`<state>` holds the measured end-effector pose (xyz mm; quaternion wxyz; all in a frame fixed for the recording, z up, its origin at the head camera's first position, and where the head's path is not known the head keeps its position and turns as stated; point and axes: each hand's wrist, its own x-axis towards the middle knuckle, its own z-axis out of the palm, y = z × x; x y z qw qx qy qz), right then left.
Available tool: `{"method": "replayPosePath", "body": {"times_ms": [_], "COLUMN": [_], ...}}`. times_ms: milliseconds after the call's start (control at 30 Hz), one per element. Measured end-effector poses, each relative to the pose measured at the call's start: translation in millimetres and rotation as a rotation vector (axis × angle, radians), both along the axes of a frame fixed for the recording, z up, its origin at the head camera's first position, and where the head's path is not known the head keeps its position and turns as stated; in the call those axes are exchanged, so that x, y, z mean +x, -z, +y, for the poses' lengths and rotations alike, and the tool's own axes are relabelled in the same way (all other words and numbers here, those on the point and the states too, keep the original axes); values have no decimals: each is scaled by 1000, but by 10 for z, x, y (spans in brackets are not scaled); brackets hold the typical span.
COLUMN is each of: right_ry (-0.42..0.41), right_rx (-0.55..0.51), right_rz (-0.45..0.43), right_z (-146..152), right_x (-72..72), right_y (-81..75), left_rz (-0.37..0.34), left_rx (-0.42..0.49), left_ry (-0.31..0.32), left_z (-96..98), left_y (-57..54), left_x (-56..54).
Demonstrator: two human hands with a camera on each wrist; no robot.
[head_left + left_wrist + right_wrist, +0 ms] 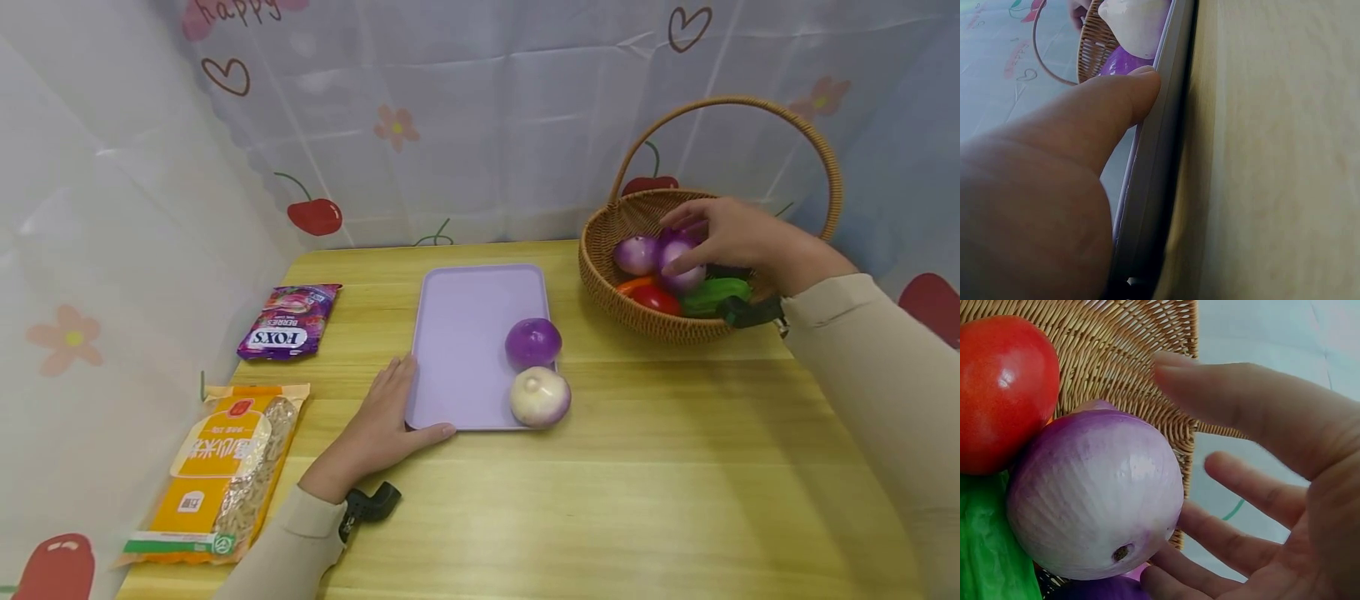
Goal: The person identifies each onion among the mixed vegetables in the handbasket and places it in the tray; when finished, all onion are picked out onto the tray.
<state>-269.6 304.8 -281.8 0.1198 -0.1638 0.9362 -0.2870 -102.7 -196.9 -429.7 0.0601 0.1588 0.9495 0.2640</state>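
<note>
My left hand (378, 429) rests at the near left corner of a lavender tray (465, 333), its fingers straight along the side and its thumb on the near rim. On the tray's right side sit a purple onion (533, 343) and, nearer me, a pale onion (541, 397) overlapping the rim. My right hand (731, 237) reaches over a wicker basket (607, 287). In the right wrist view, its fingers spread beside a purple-white onion (1097, 494), fingertips right at its side and thumb apart from it. Another onion (637, 254) lies to the left in the basket.
Also in the basket are a red tomato-like vegetable (1007, 394) and a green vegetable (716, 296); a tall handle (750, 102) arches over it. At the left lie a purple Fox's packet (291, 322) and a yellow food bag (217, 475). A printed curtain (480, 125) hangs behind the table.
</note>
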Motion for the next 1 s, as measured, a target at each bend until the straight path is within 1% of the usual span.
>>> {"method": "replayPosePath", "body": {"times_ms": [233,500,833,1000], "right_ry": [-10,-57,-3,7], "right_rx": [23,77,33,19], "right_rz": [-73,-24,-38,-41], "right_z": [-10,-11,-25,-31], "right_x": [-20,-74,-32,-19], "right_y": [22,66,89,86], "left_rz": [-5,-8,-4,0], "left_rx": [-2,-1,-9,-6], "left_ry": [-1,-4,1,0], "left_z": [-8,-19,-27,-25], "left_y": [-11,-4,17,23], "left_x": [-13,-21,-21,-21]}}
